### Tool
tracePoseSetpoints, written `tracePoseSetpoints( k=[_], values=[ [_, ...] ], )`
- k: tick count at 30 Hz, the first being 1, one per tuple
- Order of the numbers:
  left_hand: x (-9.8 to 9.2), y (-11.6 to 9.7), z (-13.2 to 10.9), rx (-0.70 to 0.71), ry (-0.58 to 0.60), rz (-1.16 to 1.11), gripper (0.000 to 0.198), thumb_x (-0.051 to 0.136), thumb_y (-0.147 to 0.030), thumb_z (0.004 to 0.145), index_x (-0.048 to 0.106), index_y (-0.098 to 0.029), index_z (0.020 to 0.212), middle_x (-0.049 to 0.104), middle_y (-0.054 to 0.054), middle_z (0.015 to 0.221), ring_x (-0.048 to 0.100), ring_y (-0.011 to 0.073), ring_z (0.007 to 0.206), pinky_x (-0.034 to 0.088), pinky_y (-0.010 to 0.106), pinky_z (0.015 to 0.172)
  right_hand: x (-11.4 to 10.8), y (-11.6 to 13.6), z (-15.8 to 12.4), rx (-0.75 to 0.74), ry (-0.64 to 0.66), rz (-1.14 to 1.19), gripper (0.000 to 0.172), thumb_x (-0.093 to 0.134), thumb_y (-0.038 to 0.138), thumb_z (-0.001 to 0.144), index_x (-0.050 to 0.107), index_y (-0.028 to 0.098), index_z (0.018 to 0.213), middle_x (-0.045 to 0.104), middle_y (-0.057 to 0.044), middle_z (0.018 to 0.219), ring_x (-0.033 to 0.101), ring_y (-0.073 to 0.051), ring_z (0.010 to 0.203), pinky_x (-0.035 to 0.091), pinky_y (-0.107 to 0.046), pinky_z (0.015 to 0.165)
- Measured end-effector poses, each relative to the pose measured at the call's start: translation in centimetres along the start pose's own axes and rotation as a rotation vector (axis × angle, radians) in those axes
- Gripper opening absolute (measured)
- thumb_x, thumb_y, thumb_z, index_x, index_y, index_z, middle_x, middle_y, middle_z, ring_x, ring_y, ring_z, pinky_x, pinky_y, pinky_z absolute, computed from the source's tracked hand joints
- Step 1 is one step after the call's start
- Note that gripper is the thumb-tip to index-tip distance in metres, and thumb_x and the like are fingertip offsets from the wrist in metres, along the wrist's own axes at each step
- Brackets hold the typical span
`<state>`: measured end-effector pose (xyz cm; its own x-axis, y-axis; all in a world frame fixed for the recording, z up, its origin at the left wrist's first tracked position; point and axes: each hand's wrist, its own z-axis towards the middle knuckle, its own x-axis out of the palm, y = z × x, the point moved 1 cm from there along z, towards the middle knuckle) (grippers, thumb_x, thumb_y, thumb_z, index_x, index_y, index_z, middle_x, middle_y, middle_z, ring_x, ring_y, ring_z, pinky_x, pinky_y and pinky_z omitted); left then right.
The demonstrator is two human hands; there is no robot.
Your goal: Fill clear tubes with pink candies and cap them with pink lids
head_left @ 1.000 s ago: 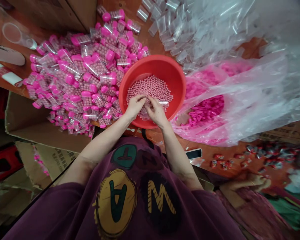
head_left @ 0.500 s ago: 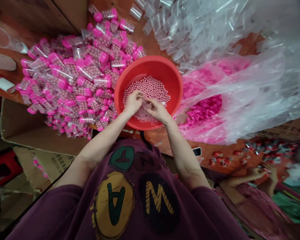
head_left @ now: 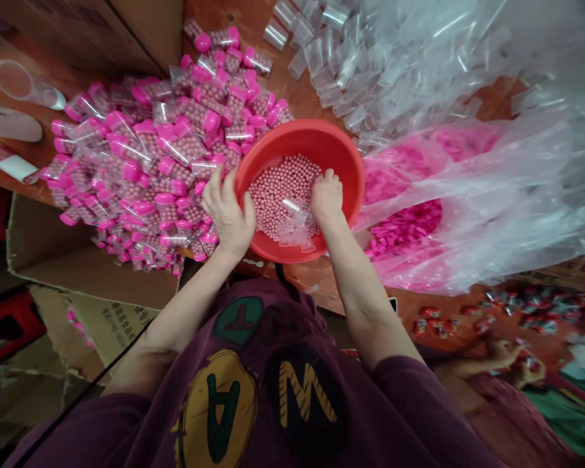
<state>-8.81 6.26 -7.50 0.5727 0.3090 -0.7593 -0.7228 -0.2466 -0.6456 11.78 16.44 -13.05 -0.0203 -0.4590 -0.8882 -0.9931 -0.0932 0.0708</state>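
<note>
My left hand is over the left rim of the red plastic basin, fingers apart beside the pile of filled bottles. Its thumb reaches inside the rim. My right hand is curled closed inside the basin, at the right of the pink beads; whatever it may hold is hidden. Several clear plastic tubes lie on the beads at the basin's near side. Left of the basin is a heap of clear bottles with pink caps, filled with pink beads.
Empty clear tubes spill from a plastic bag at the back right. Loose pink caps lie in another clear bag right of the basin. An open cardboard box stands at the left. Another person's hands work at lower right.
My hands were together over the beads and are now apart. The left went to the basin's left rim and spread its fingers; the right moved right and curled. The view shifted slightly.
</note>
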Motion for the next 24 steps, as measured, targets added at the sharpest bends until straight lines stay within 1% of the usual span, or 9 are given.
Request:
tracePoseSetpoints(
  k=[1,4,9,11,13,16,19,21,24],
  values=[
    [0.1,1.0,0.2,-0.052,-0.035,-0.053,0.051,0.059,-0.029,0.098,0.054,-0.019,0.148,0.055,0.018,0.161,0.044,0.0331,0.155,0.032,0.057,0.132,0.4,0.3,0.2,-0.021,0.003,0.043,0.049,0.027,0.0,0.099,0.063,-0.005,0.131,0.06,-0.032,0.138,0.061,-0.038,0.126,0.053,-0.054,0.106],
    [1.3,2.9,0.8,-0.109,-0.012,-0.224,0.043,0.055,-0.031,0.1,0.055,-0.02,0.142,0.067,0.015,0.141,0.062,0.0271,0.137,0.046,0.047,0.123,1.9,2.1,1.2,-0.138,-0.031,0.254,0.041,0.035,0.003,0.098,0.066,0.006,0.126,0.061,-0.024,0.137,0.061,-0.034,0.124,0.052,-0.054,0.111],
    [2.4,2.4,1.0,-0.126,-0.034,-0.363,0.037,0.056,-0.025,0.099,0.057,-0.023,0.136,0.07,0.011,0.136,0.066,0.0239,0.129,0.051,0.043,0.119,4.0,6.8,2.2,-0.382,-0.123,0.663,0.036,0.054,0.012,0.095,0.064,0.015,0.129,0.063,-0.018,0.131,0.06,-0.031,0.126,0.05,-0.052,0.119],
    [2.2,2.3,1.0,-0.153,-0.028,-0.365,0.036,0.056,-0.023,0.099,0.058,-0.024,0.135,0.07,0.01,0.134,0.067,0.0223,0.128,0.052,0.041,0.118,4.7,8.0,2.1,-0.402,-0.163,0.811,0.04,0.06,0.015,0.092,0.062,0.016,0.132,0.064,-0.017,0.132,0.062,-0.03,0.124,0.053,-0.051,0.116],
    [1.8,2.5,1.1,-0.154,-0.016,-0.354,0.035,0.055,-0.023,0.1,0.058,-0.024,0.134,0.071,0.01,0.133,0.067,0.0214,0.127,0.052,0.04,0.117,5.4,8.4,2.0,-0.342,-0.188,0.936,0.043,0.064,0.021,0.092,0.06,0.018,0.136,0.065,-0.015,0.13,0.065,-0.027,0.115,0.058,-0.049,0.108],
    [1.1,2.4,1.4,-0.077,-0.033,-0.282,0.034,0.056,-0.023,0.098,0.059,-0.022,0.132,0.069,0.012,0.132,0.064,0.0241,0.13,0.049,0.043,0.119,6.2,7.8,2.0,-0.214,-0.183,1.05,0.056,0.06,0.031,0.098,0.047,0.021,0.151,0.066,-0.014,0.129,0.067,-0.024,0.1,0.062,-0.046,0.097],
    [0.2,1.2,1.6,0.07,-0.107,-0.19,0.031,0.055,-0.023,0.098,0.063,-0.02,0.128,0.065,0.015,0.136,0.058,0.0292,0.136,0.04,0.05,0.125,6.3,6.7,2.1,-0.183,-0.236,1.041,0.067,0.055,0.034,0.101,0.031,0.023,0.163,0.061,-0.016,0.14,0.066,-0.025,0.103,0.061,-0.05,0.1],
    [0.0,0.0,1.4,0.179,-0.1,-0.179,0.028,0.051,-0.023,0.1,0.065,-0.021,0.124,0.065,0.014,0.135,0.058,0.0289,0.134,0.04,0.051,0.124,6.2,6.1,2.4,-0.193,-0.302,0.98,0.066,0.053,0.033,0.1,0.034,0.021,0.163,0.057,-0.018,0.144,0.065,-0.027,0.111,0.058,-0.053,0.106],
    [0.7,-1.5,0.8,0.295,-0.014,-0.223,0.025,0.046,-0.022,0.104,0.068,-0.022,0.116,0.07,0.011,0.124,0.064,0.0254,0.124,0.049,0.046,0.115,6.1,5.7,3.0,-0.186,-0.366,0.905,0.061,0.048,0.033,0.102,0.039,0.02,0.161,0.056,-0.019,0.143,0.064,-0.029,0.121,0.057,-0.052,0.108]
  ],
)
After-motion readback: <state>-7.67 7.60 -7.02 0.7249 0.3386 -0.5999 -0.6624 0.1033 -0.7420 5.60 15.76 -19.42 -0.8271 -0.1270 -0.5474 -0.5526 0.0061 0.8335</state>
